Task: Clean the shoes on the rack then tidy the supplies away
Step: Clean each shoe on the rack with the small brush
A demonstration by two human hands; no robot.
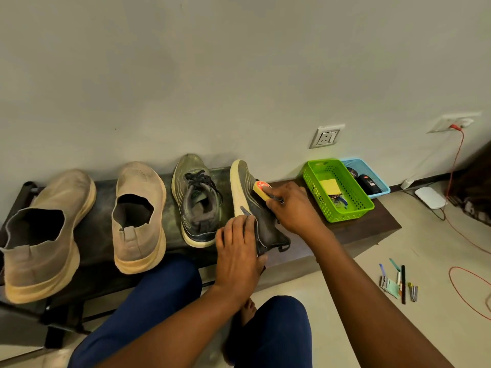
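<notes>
A dark rack (101,192) carries two beige slip-on shoes (50,229) (138,216) on the left and a grey-green laced sneaker (198,200) in the middle. Its mate, a grey sneaker (245,192), lies tipped on its side with the pale sole facing left. My left hand (237,256) clamps this tipped sneaker at the heel. My right hand (291,205) presses a yellow shoe-shine sponge (261,188) with a red label against the sneaker's upper.
A green basket (316,179) holding a yellow pad and small items stands on the rack's right end, with a blue basket (382,187) of dark containers behind it. Pens and small tools (397,281) lie on the floor at right. An orange cable (457,155) runs from a wall socket.
</notes>
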